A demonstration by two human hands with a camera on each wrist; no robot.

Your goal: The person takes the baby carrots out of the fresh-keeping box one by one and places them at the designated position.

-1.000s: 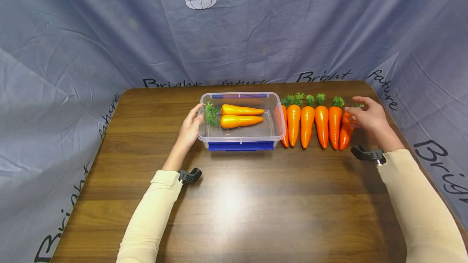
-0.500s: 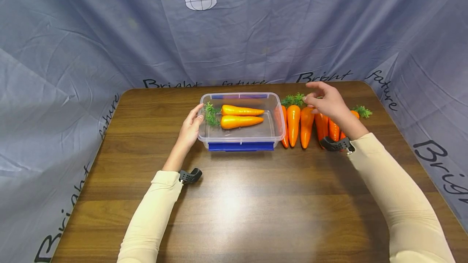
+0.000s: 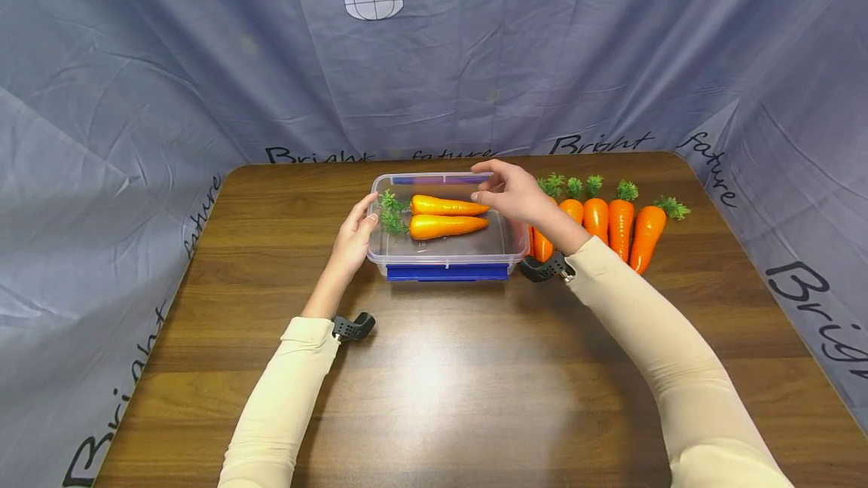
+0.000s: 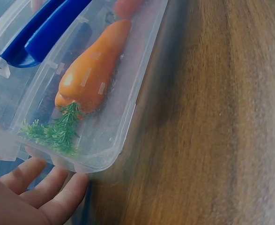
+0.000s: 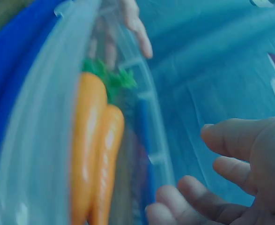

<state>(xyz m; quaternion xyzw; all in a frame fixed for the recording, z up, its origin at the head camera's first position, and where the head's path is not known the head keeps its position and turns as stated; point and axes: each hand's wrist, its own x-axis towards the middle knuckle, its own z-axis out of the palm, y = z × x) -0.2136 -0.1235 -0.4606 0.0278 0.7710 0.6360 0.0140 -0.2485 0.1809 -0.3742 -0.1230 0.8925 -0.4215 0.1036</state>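
Note:
Two orange carrots (image 3: 449,226) with green leafy tops lie side by side in a clear plastic box (image 3: 444,258) with blue clips. Their leaves point to the box's left end. My left hand (image 3: 353,236) touches that end from outside, its fingers (image 4: 64,197) against the wall in the left wrist view. Above the box's right end is my right hand (image 3: 518,190), fingers loosely bent and holding nothing. In the right wrist view, that hand's thumb and fingers are spread apart beside the rim. A row of several more carrots (image 3: 620,228) lies right of the box.
The brown wooden table (image 3: 407,382) carries everything. A grey-blue printed curtain (image 3: 434,81) hangs behind it and at both sides. My right forearm covers part of the carrot row. A black wrist mount (image 3: 545,268) is on each arm.
My right hand has left the rightmost carrot and swept left over the row to the box, carrying nothing. That carrot now lies with its leafy top uncovered. My left hand has stayed put.

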